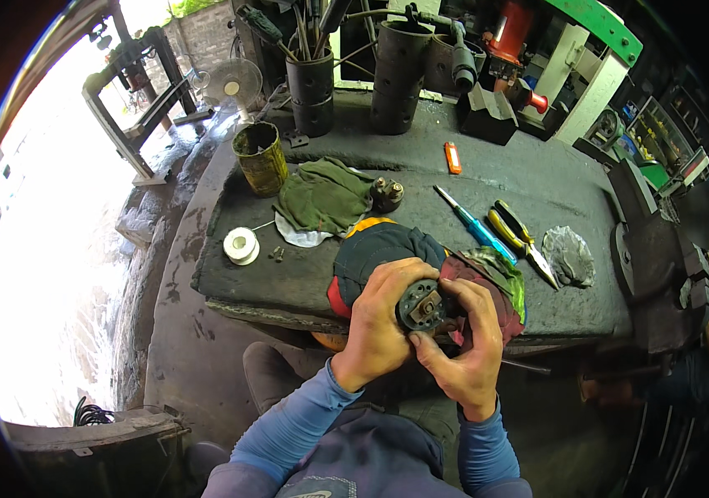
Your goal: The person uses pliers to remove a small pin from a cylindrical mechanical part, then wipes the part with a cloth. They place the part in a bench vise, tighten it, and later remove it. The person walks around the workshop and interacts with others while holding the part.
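Observation:
Both of my hands hold a round black part with small holes around its face and a squarish brass-coloured piece at its middle. My left hand wraps its left side. With bent fingers and the thumb at the lower edge, my right hand grips the right side. What the part belongs to I cannot make out. Behind the hands lies a dark cloth bundle with orange and red edges, beside a maroon and green cloth. A small dark metal part with a brassy top stands further back, by a green rag.
On the dark workbench lie a solder spool, a blue soldering iron, yellow-black pliers, an orange-white box cutter and a grey crumpled wad. A yellow can and dark tool cylinders stand behind.

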